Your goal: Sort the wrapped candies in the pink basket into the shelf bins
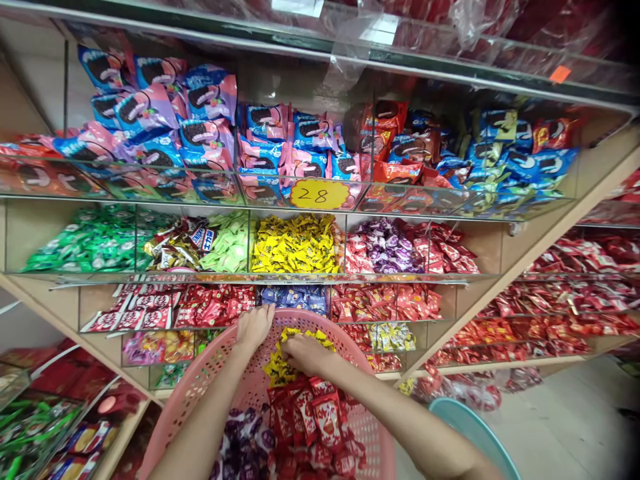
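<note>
A pink perforated basket (pixel 200 387) sits in front of me, holding yellow wrapped candies (pixel 277 368), red wrapped candies (pixel 313 417) and purple ones (pixel 247 443). My left hand (pixel 254 327) grips the basket's far rim, fingers curled over it. My right hand (pixel 305 353) is closed down on the yellow candies inside the basket. Straight above, a clear shelf bin is filled with the same yellow candies (pixel 295 245).
Tiered clear bins hold green (pixel 95 240), purple and red candies (pixel 395 300) and cookie packs (pixel 210 133). A yellow price tag reading 28 (pixel 319 194) hangs on the upper bin. A teal tub rim (pixel 470 427) lies at the lower right, by the floor.
</note>
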Action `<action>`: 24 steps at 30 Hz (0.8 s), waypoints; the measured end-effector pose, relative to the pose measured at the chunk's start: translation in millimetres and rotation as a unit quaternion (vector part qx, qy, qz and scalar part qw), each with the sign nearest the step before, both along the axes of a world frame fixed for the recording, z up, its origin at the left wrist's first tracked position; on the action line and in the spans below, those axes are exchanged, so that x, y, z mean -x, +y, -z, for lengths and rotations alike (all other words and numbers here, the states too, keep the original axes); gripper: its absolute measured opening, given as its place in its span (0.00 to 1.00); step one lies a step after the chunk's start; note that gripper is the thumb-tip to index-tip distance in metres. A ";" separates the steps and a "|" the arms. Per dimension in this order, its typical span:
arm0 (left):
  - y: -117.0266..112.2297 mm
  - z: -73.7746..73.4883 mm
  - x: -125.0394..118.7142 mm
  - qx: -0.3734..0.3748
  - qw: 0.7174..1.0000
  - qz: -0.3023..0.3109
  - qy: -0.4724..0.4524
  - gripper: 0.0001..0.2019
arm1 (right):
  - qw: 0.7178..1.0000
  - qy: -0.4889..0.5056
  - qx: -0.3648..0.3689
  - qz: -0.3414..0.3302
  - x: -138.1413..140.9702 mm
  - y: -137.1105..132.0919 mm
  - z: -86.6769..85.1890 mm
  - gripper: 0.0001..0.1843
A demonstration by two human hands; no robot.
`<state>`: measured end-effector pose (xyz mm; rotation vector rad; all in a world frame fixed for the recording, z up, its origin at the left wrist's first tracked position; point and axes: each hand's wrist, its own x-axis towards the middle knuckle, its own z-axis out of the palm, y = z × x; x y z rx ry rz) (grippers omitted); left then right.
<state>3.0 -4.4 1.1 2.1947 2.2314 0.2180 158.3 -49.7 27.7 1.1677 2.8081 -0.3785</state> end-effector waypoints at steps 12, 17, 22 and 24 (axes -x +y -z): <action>-0.7 1.2 0.4 0.008 1.000 -0.006 -0.009 0.27 | 0.982 0.143 -0.061 0.107 -10.8 38.8 -107.1 0.08; -0.3 0.9 1.6 0.007 1.000 -0.005 -0.014 0.26 | 0.894 0.316 -0.179 0.264 -47.9 56.0 -145.5 0.10; 0.7 1.7 2.4 -0.004 1.000 0.002 -0.003 0.26 | 0.854 0.291 -0.219 0.372 -62.6 56.2 -132.4 0.13; 0.3 0.5 1.7 0.001 1.000 -0.004 0.001 0.26 | 0.860 0.256 -0.211 0.387 -60.4 53.2 -126.7 0.14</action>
